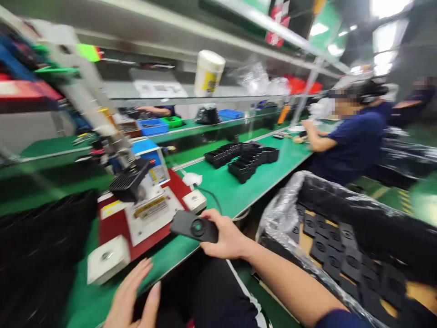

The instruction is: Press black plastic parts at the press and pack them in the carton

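My right hand (227, 234) grips a flat black rectangular part (182, 223) with a round ring on its face, by its right end. The part is held above the front edge of the green bench, before the press. Low in the view, my left hand (133, 296) holds nothing, its fingers apart, near a white button box (108, 259). A bench press (129, 180) with a black ribbed head stands over a metal fixture plate (150, 214) on a dark red base (174, 193). A second white button box (194, 200) sits at the base's right.
Black trays (252, 164) lie farther along the bench (218, 193). To the right stands a plastic-lined bin (283, 214) with several similar black parts (351, 264). Dark stacked material (41, 259) is at the left. A person in dark blue (355, 136) sits farther along.
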A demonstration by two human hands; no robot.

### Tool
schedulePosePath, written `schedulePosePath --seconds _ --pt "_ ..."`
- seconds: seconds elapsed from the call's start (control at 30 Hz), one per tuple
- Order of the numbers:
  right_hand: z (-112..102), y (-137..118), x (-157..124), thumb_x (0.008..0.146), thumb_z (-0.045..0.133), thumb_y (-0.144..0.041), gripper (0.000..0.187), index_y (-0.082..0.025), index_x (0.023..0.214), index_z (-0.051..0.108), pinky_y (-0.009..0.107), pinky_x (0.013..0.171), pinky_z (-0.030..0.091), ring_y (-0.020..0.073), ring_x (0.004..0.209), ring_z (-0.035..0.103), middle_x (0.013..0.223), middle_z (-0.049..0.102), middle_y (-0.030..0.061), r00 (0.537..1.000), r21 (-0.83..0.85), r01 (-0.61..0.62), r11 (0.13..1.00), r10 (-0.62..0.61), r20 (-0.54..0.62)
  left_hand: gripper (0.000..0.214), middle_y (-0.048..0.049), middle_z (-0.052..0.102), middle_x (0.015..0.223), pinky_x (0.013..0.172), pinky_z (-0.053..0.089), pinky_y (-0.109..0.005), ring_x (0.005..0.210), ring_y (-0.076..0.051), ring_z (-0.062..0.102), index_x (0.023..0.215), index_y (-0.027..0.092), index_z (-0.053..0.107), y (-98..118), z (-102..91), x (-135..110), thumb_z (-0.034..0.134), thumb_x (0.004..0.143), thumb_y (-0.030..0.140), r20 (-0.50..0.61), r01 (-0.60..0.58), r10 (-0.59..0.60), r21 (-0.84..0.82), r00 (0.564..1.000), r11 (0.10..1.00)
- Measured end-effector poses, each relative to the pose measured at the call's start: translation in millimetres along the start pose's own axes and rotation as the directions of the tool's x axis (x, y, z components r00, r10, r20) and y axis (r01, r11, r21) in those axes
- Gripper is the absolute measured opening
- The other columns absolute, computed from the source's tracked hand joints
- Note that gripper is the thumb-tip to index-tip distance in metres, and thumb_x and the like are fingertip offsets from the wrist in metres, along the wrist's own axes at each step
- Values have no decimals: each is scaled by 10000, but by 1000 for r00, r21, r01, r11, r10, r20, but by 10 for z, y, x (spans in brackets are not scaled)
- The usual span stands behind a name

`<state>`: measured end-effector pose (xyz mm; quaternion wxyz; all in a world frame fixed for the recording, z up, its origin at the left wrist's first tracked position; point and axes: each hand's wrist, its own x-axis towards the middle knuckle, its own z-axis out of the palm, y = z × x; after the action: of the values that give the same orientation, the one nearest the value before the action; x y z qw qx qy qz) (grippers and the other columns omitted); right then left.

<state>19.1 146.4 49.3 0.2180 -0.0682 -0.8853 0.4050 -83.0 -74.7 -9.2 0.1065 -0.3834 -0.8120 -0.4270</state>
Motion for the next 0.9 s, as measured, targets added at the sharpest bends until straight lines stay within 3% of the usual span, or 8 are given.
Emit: schedulePosePath --seconds 0.07,0.17,0.3,0.4,0.57,0.73,0.8,0.9 --pt "140 -75 -156 670 613 -159 493 -236 1133 461 251 730 463 169 824 605 963 615 3 999 154 25 988 -18 -45 426 -86 576 1298 1016 469 -416 1191 -253 549 1264 238 544 95 -83 -208 498 911 471 63 127 -120 -128 991 984" --pt "354 -201 -337 699 593 -131 485 -237 1146 438 255 758 466 176 905 601 1003 617 18 1000 321 3 947 2 -16 568 -131 518 1371 1005 474 -405 1180 -274 558 1336 185 487 256 10 -230 480 896 545 221 318 -244 -422 944 849" --pt "557 -271 -509 728 598 -142 505 -252 1181 405 247 727 474 165 879 597 1008 612 13 998 436 -30 899 2 65 646 -144 512 1370 1092 377 -409 1269 -289 478 1347 175 473 391 107 -147 495 867 608 380 396 -173 -652 909 647" --pt "591 -273 -561 771 600 -179 499 -261 1217 392 261 778 480 168 917 595 1041 609 15 993 478 -33 878 -27 118 695 -148 546 1323 1096 367 -402 1280 -298 461 1312 171 504 421 102 -155 587 800 633 402 427 -179 -694 898 579" --pt "556 -240 -579 844 612 -271 482 -263 1295 442 325 943 436 215 1127 528 1265 540 57 982 414 -11 910 -68 175 565 -115 581 1258 1044 411 -347 1181 -251 538 1242 191 534 415 33 -189 668 796 512 309 373 -211 -735 928 566" --pt "531 -127 -595 925 550 -371 459 -306 1356 405 337 935 438 222 1160 511 1364 484 63 999 442 19 897 -30 19 528 -118 614 1200 990 456 -348 1120 -250 584 1190 189 536 412 -50 -238 661 788 508 370 438 -239 -695 898 571" --pt "501 -103 -597 928 555 -414 502 -323 1383 363 333 943 440 220 1172 512 1399 463 61 999 453 33 891 -35 -4 604 -141 608 1210 993 458 -401 1118 -285 582 1195 178 543 386 -41 -293 676 740 552 427 470 -234 -610 873 638" --pt "436 -113 -596 908 587 -461 534 -334 1383 379 338 994 426 222 1191 519 1357 519 50 996 417 30 909 -62 62 705 -166 568 1279 1049 404 -486 1182 -340 529 1207 170 571 345 -7 -376 736 642 557 456 483 -288 -400 842 779"
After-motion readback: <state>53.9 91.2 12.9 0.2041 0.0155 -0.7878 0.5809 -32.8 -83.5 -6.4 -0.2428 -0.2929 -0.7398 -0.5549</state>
